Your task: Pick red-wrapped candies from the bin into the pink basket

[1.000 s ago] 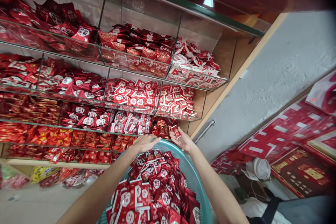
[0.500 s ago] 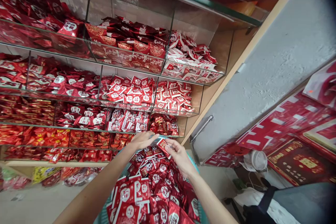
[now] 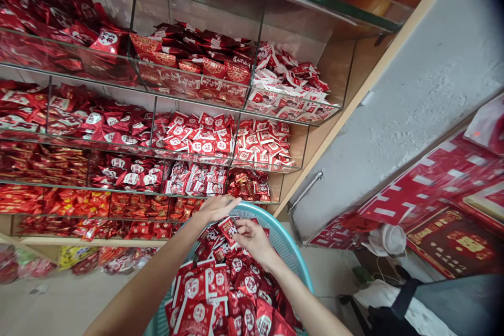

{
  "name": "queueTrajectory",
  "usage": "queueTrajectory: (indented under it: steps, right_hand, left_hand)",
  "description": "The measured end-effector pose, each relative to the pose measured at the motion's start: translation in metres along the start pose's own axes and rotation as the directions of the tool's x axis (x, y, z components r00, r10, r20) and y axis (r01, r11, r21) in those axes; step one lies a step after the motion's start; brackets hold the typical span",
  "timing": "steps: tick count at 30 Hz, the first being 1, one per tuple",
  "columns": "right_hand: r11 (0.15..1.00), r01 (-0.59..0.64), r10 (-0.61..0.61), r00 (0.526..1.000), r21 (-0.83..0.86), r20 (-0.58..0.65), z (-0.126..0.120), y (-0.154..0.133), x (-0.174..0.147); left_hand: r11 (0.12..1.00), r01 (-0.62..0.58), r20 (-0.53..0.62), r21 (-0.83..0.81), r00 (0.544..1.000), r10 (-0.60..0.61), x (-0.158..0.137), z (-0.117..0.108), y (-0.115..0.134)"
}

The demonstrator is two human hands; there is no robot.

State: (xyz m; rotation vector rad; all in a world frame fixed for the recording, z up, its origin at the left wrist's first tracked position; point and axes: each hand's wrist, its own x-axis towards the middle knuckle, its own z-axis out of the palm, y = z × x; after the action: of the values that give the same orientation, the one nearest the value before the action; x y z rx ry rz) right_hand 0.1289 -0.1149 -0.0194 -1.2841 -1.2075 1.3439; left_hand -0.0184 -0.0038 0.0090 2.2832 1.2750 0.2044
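A teal plastic basket (image 3: 293,251) full of red and white snack packets (image 3: 248,283) stands in front of me. My right hand (image 3: 255,241) is over the pile, with thumb and fingers pinched on the edge of a small red packet (image 3: 227,229). My left hand (image 3: 219,209) is at the far rim of the basket, fingers stretched out to the right, with nothing visible in it. Its palm side is hidden from view.
A tiered shelf with clear dividers (image 3: 275,110) rises beyond the basket, its compartments holding red packets. Bagged goods (image 3: 79,258) lie below it at left. To the right are a grey wall (image 3: 401,110), a white fan-like object (image 3: 394,239) and a grey chair (image 3: 464,304).
My right hand has moved down and left from the far rim onto the pile, carrying the red packet. My left hand stays near the rim. The far rim shows more fully.
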Motion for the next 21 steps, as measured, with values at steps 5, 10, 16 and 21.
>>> queueTrajectory:
  steps: [5, 10, 16, 21]
  right_hand:
    - [0.996, -0.068, 0.068, 0.998, 0.061, 0.001, 0.021, 0.003, 0.011]
    - [0.997, -0.07, 0.071, 0.997, -0.02, 0.026, 0.041, 0.007, 0.025]
    - [0.971, -0.005, 0.006, 1.0, -0.241, 0.006, 0.047, 0.004, 0.02]
    - [0.731, 0.148, -0.286, 0.953, -0.667, -0.103, 0.013, -0.012, 0.018]
  left_hand:
    - [1.0, -0.016, -0.005, 0.009, 1.0, 0.016, -0.001, -0.002, 0.0]
    - [1.0, -0.025, -0.005, 0.018, 1.0, 0.025, 0.001, 0.0, -0.003]
    - [1.0, -0.029, -0.017, 0.012, 0.999, 0.029, 0.001, 0.001, -0.005]
    - [0.999, -0.032, 0.001, 0.0, 0.999, 0.032, 0.0, 0.0, -0.004]
